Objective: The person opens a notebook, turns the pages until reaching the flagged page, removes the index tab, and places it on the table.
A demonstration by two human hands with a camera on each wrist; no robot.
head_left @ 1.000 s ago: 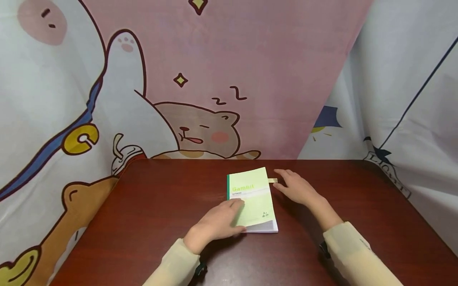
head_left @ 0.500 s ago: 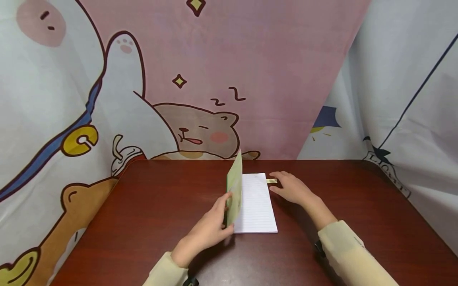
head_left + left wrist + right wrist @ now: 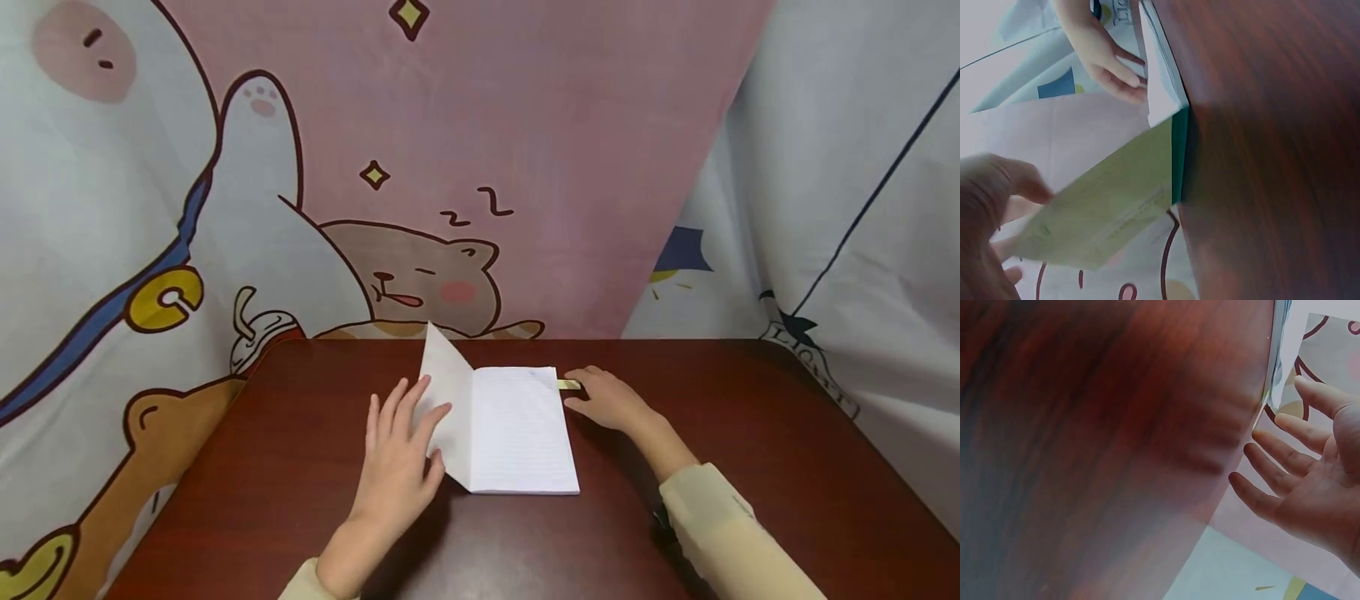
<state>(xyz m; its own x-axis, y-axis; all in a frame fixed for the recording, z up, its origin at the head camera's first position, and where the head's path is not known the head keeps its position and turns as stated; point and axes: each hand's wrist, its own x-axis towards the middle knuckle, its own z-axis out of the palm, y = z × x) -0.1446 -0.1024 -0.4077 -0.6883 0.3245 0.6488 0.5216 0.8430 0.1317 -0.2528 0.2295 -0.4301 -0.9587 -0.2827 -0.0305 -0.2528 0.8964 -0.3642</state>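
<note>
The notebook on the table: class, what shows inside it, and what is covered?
A lined white page and the cover's pale inner side show; the left hand hides part of the cover. The faces of any pages beneath are covered.

room: tabletop [image 3: 765, 433], outer sides | blocking: raised notebook cover [image 3: 454, 387], hands [image 3: 396, 467] [image 3: 609, 400]

Notebook cover [image 3: 454, 379] swung past upright, left hand [image 3: 397, 471] shifted leftward
</note>
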